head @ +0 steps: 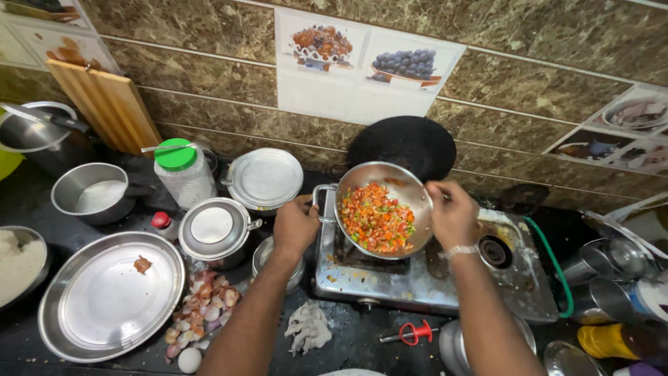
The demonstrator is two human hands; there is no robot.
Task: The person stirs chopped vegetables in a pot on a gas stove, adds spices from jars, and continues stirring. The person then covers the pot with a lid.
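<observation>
1. I count 2 hands: left hand [295,226], right hand [452,214].
2. 1 steel pan [410,191] of chopped vegetables.
3. 1 stove [417,282].
4. 2 lidded pots [216,230] [264,179].
5. 1 wooden board [108,104].

Steel pan [390,182]: round, shiny, two-handled, tilted toward camera over steel stove [417,278], gripped at both rims. Inside, chopped vegetables [376,219]: red, orange, green bits, heaped on lower half, upper wall bare.

Brown marble-look wall tiles [529,83] with white fruit-picture tiles [362,66] — dark, perhaps stone, countertop [348,341] below.
</observation>
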